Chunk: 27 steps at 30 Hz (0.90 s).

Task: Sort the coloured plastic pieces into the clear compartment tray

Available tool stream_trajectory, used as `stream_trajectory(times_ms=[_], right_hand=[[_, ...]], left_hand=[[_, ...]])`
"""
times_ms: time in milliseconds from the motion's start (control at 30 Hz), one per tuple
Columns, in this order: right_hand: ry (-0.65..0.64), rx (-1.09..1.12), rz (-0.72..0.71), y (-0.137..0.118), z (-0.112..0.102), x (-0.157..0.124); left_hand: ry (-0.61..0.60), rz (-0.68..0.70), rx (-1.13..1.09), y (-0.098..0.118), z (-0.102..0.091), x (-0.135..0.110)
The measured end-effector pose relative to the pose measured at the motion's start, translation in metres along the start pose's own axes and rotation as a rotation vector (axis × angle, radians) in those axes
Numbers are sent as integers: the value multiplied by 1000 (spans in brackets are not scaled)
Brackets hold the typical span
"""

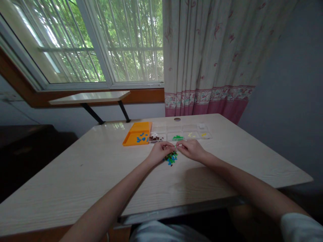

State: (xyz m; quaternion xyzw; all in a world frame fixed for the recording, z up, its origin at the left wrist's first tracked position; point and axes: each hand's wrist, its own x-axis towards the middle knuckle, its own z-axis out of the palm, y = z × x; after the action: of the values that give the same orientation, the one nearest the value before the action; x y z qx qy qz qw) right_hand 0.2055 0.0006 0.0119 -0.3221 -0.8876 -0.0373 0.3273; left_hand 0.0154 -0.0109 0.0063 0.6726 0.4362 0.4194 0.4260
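A small mixed pile of green, blue and brown plastic pieces (171,158) lies on the table in front of me. My left hand (159,152) is over the pile's left edge, its thumb and fingers pinched together. From the right, my right hand (192,150) comes in with closed fingertips almost touching those of the left. A speck of green shows between the fingertips; which hand grips it I cannot make out. Behind the hands is a clear compartment tray (174,128). Its front compartments hold brown pieces (155,138), green pieces (178,137) and a few yellow pieces (204,134).
An orange open case (137,127) with several blue pieces (142,137) stands left of the tray. A raised shelf (91,97) on dark legs is at the table's back left. The pale wooden table (101,168) ends at a front edge near my body. A curtain (202,60) hangs behind.
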Motion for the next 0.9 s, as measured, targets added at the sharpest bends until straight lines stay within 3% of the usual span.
stream_trajectory(times_ms=[367,533,900], right_hand=[[3,76,-48,-1,2,-1],[-14,171,46,-2,3,-1],[-65,215,69,-3,-2,2]], left_hand=[[14,-7,-83,3,1,0],[-14,-4,-83,2,0,0],[-30,-55,-246,6,1,0]])
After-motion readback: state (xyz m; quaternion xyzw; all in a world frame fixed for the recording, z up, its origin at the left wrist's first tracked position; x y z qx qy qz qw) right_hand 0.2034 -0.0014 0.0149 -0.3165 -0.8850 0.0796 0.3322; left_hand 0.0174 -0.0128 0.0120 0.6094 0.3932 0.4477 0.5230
